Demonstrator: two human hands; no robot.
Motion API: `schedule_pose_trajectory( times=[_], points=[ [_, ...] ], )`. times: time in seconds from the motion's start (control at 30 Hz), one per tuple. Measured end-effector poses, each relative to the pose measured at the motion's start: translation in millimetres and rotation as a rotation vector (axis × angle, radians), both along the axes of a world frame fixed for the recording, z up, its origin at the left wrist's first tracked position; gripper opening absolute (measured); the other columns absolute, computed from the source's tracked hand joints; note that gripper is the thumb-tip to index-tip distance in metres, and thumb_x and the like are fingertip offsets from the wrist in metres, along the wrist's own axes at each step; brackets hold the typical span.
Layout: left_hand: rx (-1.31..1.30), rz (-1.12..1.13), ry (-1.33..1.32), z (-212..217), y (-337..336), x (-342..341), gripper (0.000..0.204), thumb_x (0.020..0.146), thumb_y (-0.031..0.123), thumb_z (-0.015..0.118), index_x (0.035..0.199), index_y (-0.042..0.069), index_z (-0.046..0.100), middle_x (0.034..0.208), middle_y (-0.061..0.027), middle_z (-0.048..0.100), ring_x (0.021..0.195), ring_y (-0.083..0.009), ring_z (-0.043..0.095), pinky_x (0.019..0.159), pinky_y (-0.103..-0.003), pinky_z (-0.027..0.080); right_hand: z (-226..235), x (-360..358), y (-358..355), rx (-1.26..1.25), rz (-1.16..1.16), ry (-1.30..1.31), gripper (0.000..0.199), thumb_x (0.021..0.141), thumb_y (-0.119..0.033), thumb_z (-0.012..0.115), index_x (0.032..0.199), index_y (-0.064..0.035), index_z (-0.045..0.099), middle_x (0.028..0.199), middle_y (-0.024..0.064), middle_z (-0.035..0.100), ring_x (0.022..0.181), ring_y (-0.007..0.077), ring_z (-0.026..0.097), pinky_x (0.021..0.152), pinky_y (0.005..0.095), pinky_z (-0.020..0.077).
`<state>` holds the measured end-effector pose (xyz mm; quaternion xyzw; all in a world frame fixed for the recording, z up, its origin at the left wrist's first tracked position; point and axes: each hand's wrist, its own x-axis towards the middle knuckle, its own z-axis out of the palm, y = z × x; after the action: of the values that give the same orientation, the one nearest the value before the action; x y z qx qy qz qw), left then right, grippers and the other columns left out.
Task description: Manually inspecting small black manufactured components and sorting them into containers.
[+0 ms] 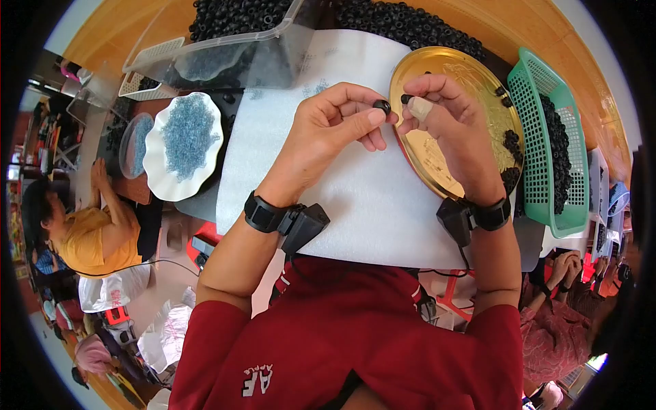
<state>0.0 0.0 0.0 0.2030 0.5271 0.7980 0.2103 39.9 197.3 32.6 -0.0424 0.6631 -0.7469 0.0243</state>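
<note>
Over the white foam sheet [301, 178], my left hand [318, 130] pinches a small round black part [383, 106] between thumb and forefinger. Its other fingers are curled loosely. Just to the right, above the edge of the gold round tray [430, 157], my right hand [458, 123] holds another small black piece [406, 99] at its fingertips. A tan wrap [420, 108] covers the thumb tip of that hand. The two pieces are close together but apart. Black parts [512, 143] lie in clusters along the tray's right side. Each wrist wears a black strapped device.
A clear bin [273, 51] of black ring-shaped parts stands at the far left, with a black heap [410, 27] beside it. A white scalloped dish [156, 171] holds small blue-grey pieces. A green basket [540, 157] stands right. Other people sit at both sides.
</note>
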Motion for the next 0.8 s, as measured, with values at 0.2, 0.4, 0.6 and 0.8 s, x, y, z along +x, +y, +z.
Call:
schedule_pose_trajectory(
  times=[0.2, 0.4, 0.6, 0.8],
  points=[
    [-0.047, -0.022, 0.036, -1.7, 0.1, 1.9, 0.021, 0.091, 0.008, 0.063, 0.109, -0.002, 0.059, 0.088, -0.0076, 0.067, 0.07, -0.0116, 0.064, 0.064, -0.024, 0.053, 0.6, 2.6, -3.6, 0.065, -0.005, 0.016, 0.019, 0.088, -0.003, 0.057, 0.106, 0.0019, 0.06, 0.093, 0.0067, 0.063, 0.082, 0.0118, 0.061, 0.074, 0.0235, 0.0497],
    [-0.135, 0.0, 0.087, 0.2, 2.6, 5.7, 0.021, 0.09, 0.009, 0.064, 0.109, -0.001, 0.062, 0.085, -0.0051, 0.067, 0.067, -0.0089, 0.061, 0.063, -0.022, 0.051, -2.7, 1.6, -1.5, 0.137, 0.043, 0.103, 0.018, 0.085, 0.002, 0.057, 0.102, 0.0027, 0.061, 0.092, 0.0058, 0.063, 0.083, 0.0125, 0.062, 0.075, 0.0238, 0.05],
    [-0.197, -0.002, 0.109, -1.6, 1.1, 3.1, 0.022, 0.092, 0.008, 0.062, 0.112, -0.001, 0.062, 0.089, -0.009, 0.069, 0.066, -0.0095, 0.061, 0.065, -0.023, 0.051, -7.1, 2.7, -4.8, 0.196, 0.053, 0.147, 0.016, 0.084, 0.005, 0.055, 0.1, 0.0033, 0.06, 0.092, 0.0064, 0.062, 0.086, 0.0127, 0.063, 0.078, 0.0252, 0.0507],
    [-0.114, 0.017, 0.111, -2.7, 1.7, 3.3, 0.026, 0.092, 0.008, 0.06, 0.117, 0.001, 0.06, 0.088, -0.0083, 0.069, 0.065, -0.0093, 0.06, 0.063, -0.023, 0.05, -4.0, 4.1, -12.5, 0.17, 0.011, 0.058, 0.018, 0.086, 0.004, 0.053, 0.103, 0.0036, 0.059, 0.091, 0.0069, 0.063, 0.086, 0.012, 0.063, 0.076, 0.0243, 0.0506]
  ],
)
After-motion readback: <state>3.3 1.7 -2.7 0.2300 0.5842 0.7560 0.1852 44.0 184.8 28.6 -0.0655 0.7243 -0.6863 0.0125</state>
